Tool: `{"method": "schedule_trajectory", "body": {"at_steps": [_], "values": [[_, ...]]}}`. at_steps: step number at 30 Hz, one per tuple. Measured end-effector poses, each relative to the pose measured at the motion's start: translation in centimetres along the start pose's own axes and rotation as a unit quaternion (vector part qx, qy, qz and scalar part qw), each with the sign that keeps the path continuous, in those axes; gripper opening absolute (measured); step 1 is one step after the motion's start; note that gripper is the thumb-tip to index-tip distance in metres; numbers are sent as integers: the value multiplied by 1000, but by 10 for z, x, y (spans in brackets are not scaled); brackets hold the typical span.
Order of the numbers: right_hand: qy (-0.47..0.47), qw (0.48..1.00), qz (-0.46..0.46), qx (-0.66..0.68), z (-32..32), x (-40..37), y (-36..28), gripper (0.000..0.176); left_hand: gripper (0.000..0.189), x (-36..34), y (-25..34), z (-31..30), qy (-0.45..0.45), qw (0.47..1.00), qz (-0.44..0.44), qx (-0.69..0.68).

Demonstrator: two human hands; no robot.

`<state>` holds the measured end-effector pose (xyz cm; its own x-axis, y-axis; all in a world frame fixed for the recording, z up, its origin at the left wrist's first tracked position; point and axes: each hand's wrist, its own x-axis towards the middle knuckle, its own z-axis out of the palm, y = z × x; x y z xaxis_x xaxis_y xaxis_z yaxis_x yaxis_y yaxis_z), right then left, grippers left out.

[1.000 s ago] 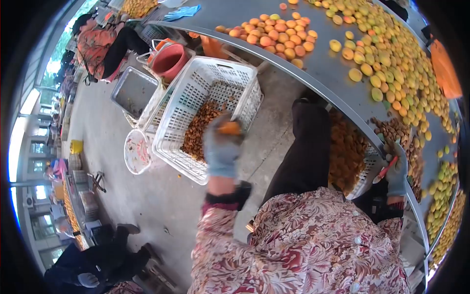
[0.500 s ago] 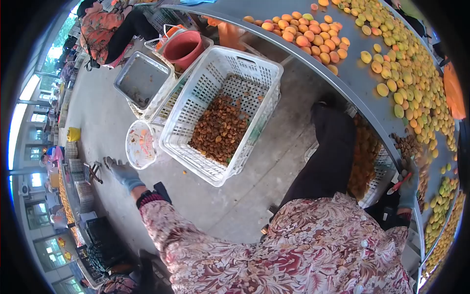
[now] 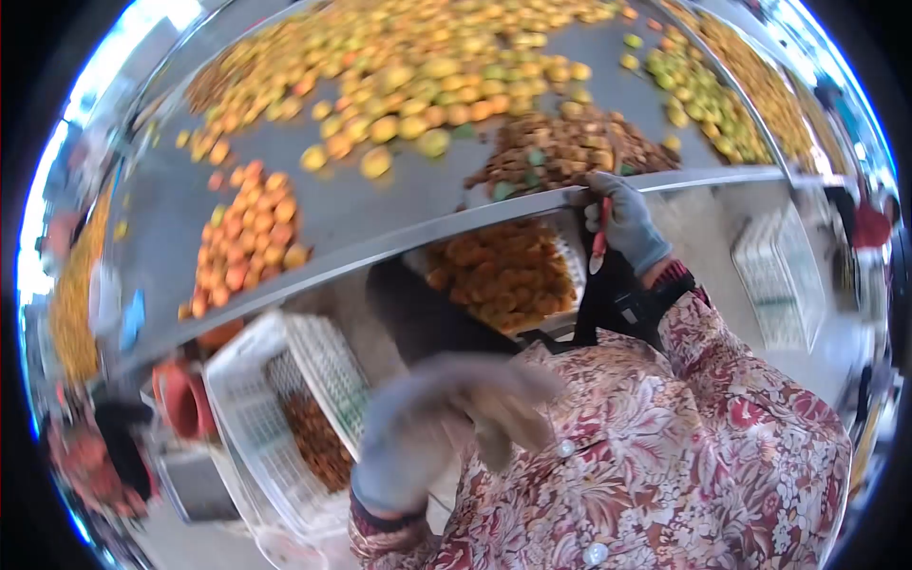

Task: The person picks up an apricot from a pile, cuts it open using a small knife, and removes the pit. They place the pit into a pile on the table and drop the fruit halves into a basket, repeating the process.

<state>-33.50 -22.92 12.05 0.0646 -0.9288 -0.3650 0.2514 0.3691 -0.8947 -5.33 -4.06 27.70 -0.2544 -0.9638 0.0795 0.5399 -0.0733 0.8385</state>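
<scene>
My left hand [image 3: 427, 418], in a grey glove, is raised in front of my flowered shirt and smeared by motion. Its fingers are too blurred to show whether they hold anything. At the metal table's edge [image 3: 427, 228], my right hand [image 3: 622, 220], gloved too, is closed around a small red-handled knife [image 3: 600, 231]. Just beyond that hand, a heap of brown pits [image 3: 579, 142] lies on the tabletop. Yellow and orange apricots [image 3: 418, 90] spread behind the heap. Below the edge, by my legs, a crate holds orange apricot pieces [image 3: 508, 275].
A pile of orange apricots [image 3: 252, 233] lies on the table's left part, with greener fruit [image 3: 712, 104] at right. On the floor stand a white crate [image 3: 247, 380] with brown pits, a red bucket [image 3: 183, 399] and a grey tray [image 3: 195, 484]. Another crate [image 3: 779, 275] stands at right.
My view has swung right, toward the table. My left hand has come from out over the floor at left to in front of my body. The right hand still holds the knife at the edge.
</scene>
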Motion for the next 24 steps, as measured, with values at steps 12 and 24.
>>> {"method": "schedule_trajectory", "body": {"at_steps": [12, 24], "values": [[65, 990, -61, 108, -61, -7, -37, 21, 20, 102, -30, 109, -206, 973, -14, -102], [86, 978, -66, 179, -90, 10, -57, 19, 47, 206, -84, 134, -314, 885, 343, -28]]}}
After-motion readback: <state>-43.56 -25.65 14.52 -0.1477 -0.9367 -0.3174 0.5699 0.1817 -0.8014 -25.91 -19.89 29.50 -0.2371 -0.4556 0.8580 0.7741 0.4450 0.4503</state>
